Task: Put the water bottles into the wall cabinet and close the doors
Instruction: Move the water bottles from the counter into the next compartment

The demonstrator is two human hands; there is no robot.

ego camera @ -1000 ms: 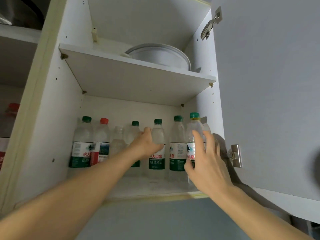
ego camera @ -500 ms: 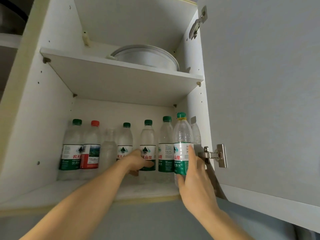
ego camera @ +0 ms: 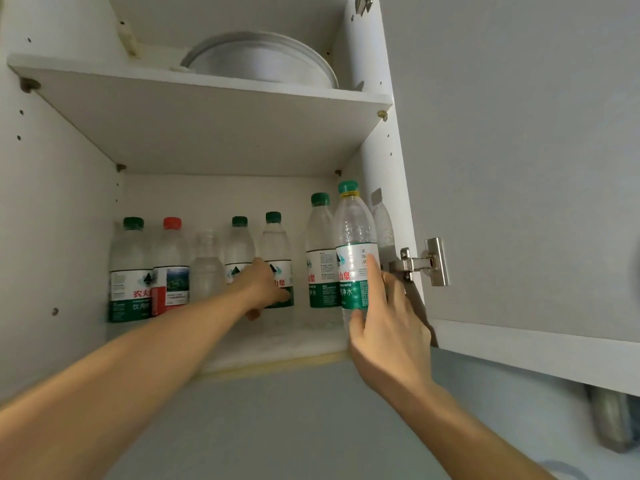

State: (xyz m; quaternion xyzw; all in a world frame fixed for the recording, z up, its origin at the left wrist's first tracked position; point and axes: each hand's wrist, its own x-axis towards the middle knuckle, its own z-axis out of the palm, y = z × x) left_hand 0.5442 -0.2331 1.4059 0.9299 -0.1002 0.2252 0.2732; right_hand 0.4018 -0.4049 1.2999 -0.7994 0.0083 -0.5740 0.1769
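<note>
Green-capped bottle (ego camera: pixel 355 251) gripped by right hand (ego camera: pixel 388 336) at the wall cabinet (ego camera: pixel 59 202) lip, left hand (ego camera: pixel 265 284) wrapped around a shelved bottle (ego camera: pixel 276 244) among 6 stored; open door (ego camera: pixel 519 168) beside the right hand awaits closing.

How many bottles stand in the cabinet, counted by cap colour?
Green cap: 6, for example the front bottle that the right hand holds
Red cap: 1
No coloured cap visible: 1, the clear bottle
Total: 8
</note>
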